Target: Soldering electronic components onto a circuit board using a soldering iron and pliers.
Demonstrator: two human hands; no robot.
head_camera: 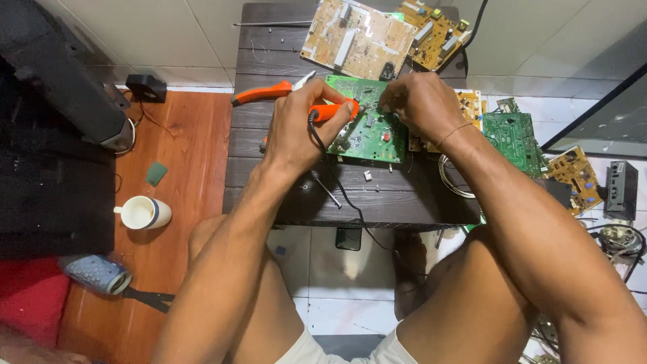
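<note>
My left hand (pixel 300 128) grips an orange-handled soldering iron (pixel 333 110) with a black cord, its tip down on a green circuit board (pixel 367 125) lying on the dark wooden table (pixel 283 195). On the board's upper right part rests my right hand (pixel 418 101), fingers pinched together; what they pinch is too small to tell. A thin band circles my right wrist.
Orange-handled pliers (pixel 266 92) lie left of the board. Tan circuit boards (pixel 357 37) sit at the table's far end, more green and tan boards (pixel 515 138) to the right. A white mug (pixel 143 213) stands on the wooden floor at left. A black cabinet (pixel 47 135) fills the left side.
</note>
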